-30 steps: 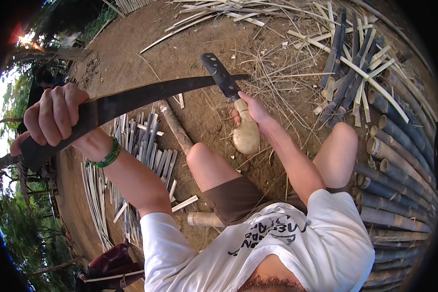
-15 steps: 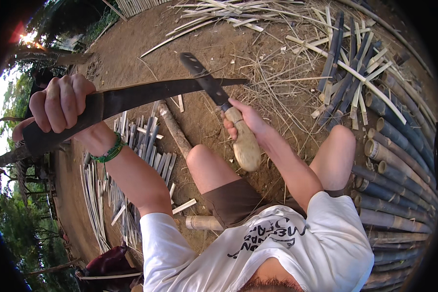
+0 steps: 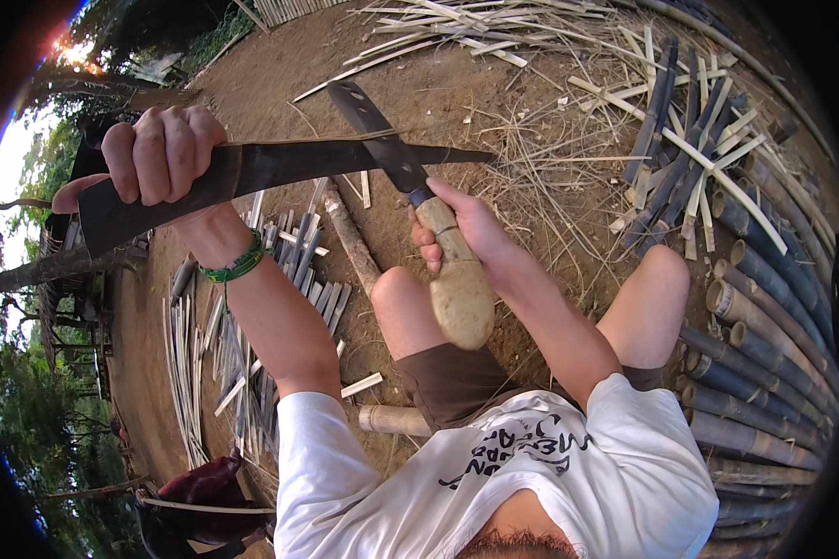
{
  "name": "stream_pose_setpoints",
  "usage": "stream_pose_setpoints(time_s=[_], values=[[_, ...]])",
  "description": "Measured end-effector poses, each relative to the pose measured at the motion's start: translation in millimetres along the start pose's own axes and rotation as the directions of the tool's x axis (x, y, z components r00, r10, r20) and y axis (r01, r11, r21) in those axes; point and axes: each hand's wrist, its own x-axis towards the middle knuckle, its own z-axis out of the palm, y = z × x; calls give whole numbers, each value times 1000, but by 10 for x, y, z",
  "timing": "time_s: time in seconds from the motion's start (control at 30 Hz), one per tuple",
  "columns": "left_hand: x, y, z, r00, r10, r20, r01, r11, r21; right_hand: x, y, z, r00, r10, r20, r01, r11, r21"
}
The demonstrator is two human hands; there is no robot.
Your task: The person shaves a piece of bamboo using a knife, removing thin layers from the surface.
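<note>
My left hand (image 3: 168, 158) is raised at the left, closed around the wide end of a long dark bamboo strip (image 3: 280, 166). The strip runs rightward and narrows to a tip. In front of my lap my right hand (image 3: 466, 224) grips a knife (image 3: 438, 219) by its pale, bulbous wooden handle. The knife's dark blade, pierced with holes, slants up and left across the strip towards its narrow end. A thin, light sliver lies along the strip's upper edge and meets the blade.
Split bamboo strips (image 3: 322, 242) lie to the left, beside a thin pole (image 3: 350, 238). Thick bamboo poles (image 3: 764, 429) are stacked at right, below dark and pale strips (image 3: 690, 140). Shavings (image 3: 541, 168) litter the ground. Dark red cloth (image 3: 200, 498) shows at lower left.
My left hand and the strip have shifted right and slightly up in the picture. The blade now crosses the strip nearer my left hand, while the handle's round end has swung a little left.
</note>
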Motion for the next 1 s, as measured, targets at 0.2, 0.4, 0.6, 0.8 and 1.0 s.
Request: stream_pose_setpoints(time_s=[0.2, 0.4, 0.6, 0.8, 1.0], values=[[48, 8, -78, 995, -11, 99, 7, 999, 38, -25, 15, 20, 988, -1, 152, -16, 994, 113], [-172, 74, -41, 997, 15, 72, -16, 1000, 11, -102, 108, 265, 982, -9, 188, 11, 1000, -6], [-291, 109, 109, 995, 81, 51, -80, 997, -18, 583, 148, -911, 992, -75, -101, 66, 994, -88], [-88, -258, 148, 971, 109, 214, -78, 985, -151, 884, -60, -2293, 942, -122, -312, 104, 992, -75], [-48, -264, 402, 971, 117, 209, -81, 982, -174, 462, 7, -1239, 971, -206, -118, 139, 897, -419]])
